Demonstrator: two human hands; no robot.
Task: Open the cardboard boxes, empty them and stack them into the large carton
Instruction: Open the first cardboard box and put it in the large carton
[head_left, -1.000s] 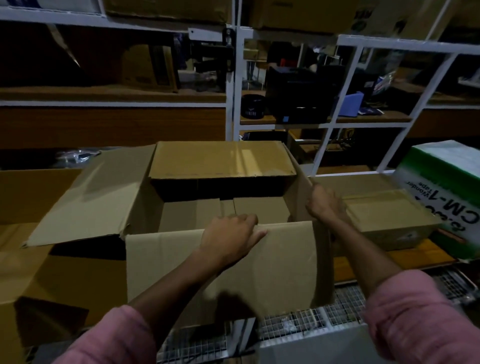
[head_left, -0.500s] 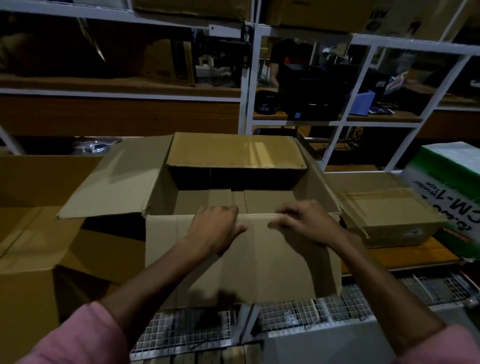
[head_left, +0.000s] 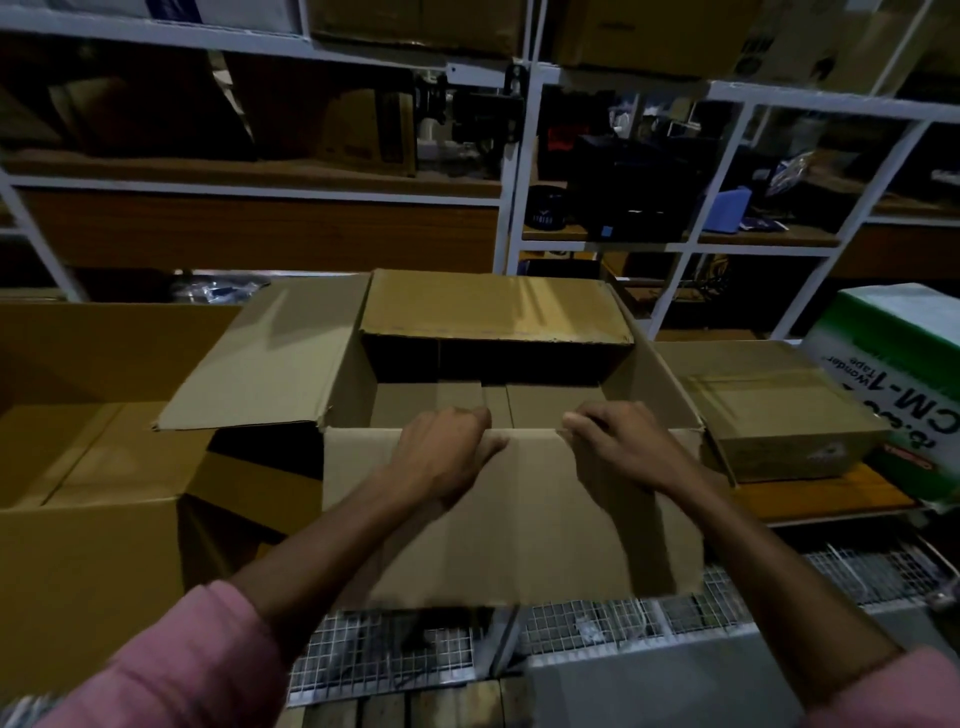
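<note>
Hands are now both on the near wall of the open box (head_left: 511, 514): one second ago the right hand (head_left: 621, 447) was at the right side wall, and it has moved in to the top edge of the near wall, close to the left hand (head_left: 444, 457), which has stayed almost in the same place. The fingers of both hands are curled over this edge, so each hand grips the cardboard, with the fingertips hidden inside the box. The box stands in front of the person, its flaps (head_left: 260, 358) folded outward, and only bare cardboard shows on its bottom, so I judge it is already empty. To its left stands the large carton (head_left: 88, 545), open, just beside it. On the right sits a small box (head_left: 774, 415), closed with tape, and beside it a green and white box (head_left: 893, 364). With a grip of two hands, the box looks ready to be lifted or pulled toward the carton; the taped box is not yet opened.
</note>
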